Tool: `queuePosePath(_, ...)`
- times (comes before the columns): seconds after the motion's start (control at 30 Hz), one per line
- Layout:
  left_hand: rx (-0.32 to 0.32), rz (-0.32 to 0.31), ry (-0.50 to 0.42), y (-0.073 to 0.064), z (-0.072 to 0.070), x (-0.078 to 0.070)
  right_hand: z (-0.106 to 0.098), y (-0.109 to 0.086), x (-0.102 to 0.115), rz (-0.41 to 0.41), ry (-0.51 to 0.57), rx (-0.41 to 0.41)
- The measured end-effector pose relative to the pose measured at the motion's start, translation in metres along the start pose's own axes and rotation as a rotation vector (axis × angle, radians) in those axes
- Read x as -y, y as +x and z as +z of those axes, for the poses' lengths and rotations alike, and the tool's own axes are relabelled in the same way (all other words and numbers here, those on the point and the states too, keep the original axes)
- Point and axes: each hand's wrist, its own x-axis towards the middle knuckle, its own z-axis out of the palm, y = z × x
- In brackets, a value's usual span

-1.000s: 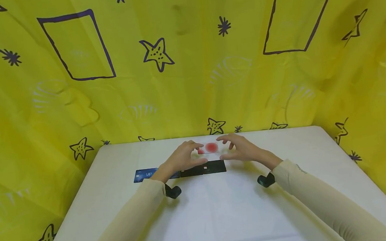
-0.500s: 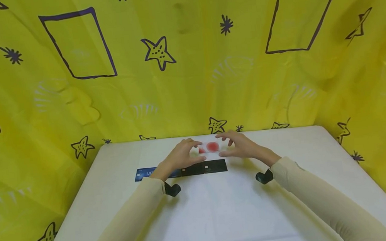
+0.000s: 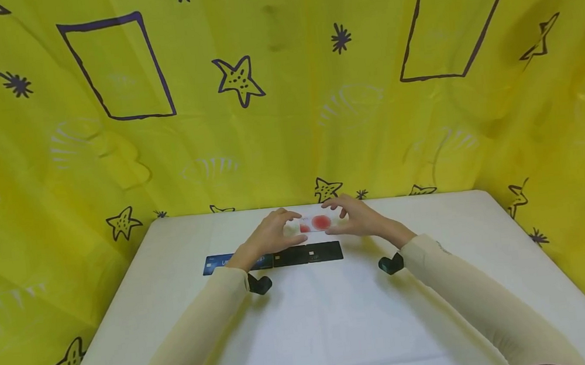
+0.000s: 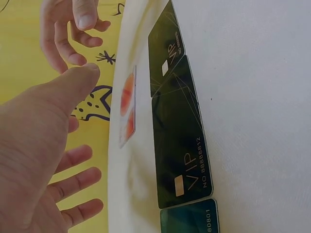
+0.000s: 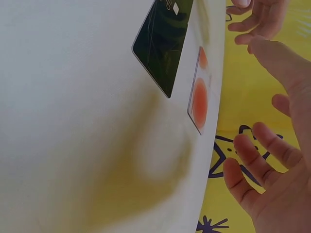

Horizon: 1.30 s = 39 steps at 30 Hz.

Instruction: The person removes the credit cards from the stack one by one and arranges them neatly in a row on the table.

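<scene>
A white card with red round spots (image 3: 321,222) lies near the far edge of the table, in the gap between my hands. My left hand (image 3: 273,234) hovers to its left, thumb and fingers spread and holding nothing. Opposite it, my right hand (image 3: 356,217) hangs over the card's right side, fingers loosely bent and nothing in them. Nearer to me lies a row of cards: two dark green VIP cards (image 4: 182,141) end to end, and blue VIP cards (image 3: 214,264) at the left. My left wrist covers part of the blue ones in the head view.
The white table (image 3: 333,325) has its far edge against a yellow curtain (image 3: 287,130) with drawn stars and frames. Dark wrist-worn pieces (image 3: 391,264) stick out from beneath the sleeves. The right hand's shadow falls on the tabletop in the right wrist view.
My right hand has shifted a little left and away from me, over the red-spotted card's right side. The left hand has drawn slightly left. The cards stay where they were.
</scene>
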Motion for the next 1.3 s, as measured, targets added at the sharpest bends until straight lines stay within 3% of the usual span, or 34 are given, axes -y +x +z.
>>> queuePosePath(0.37,0.001,-0.027,-0.030,0.011,0.004,0.004,0.000,0.010,-0.007,0.034,0.010,0.034)
queuePosePath(0.77,0.024,-0.094,-0.031,0.024,0.010,0.006,0.004,0.019,-0.016,0.100,0.001,0.061)
queuePosePath(1.03,0.036,-0.150,-0.079,0.029,0.014,0.005,0.009,0.023,-0.021,0.109,-0.013,0.071)
queuePosePath(1.3,0.042,-0.159,-0.016,0.035,0.016,0.004,0.012,0.027,-0.024,0.143,-0.017,0.073)
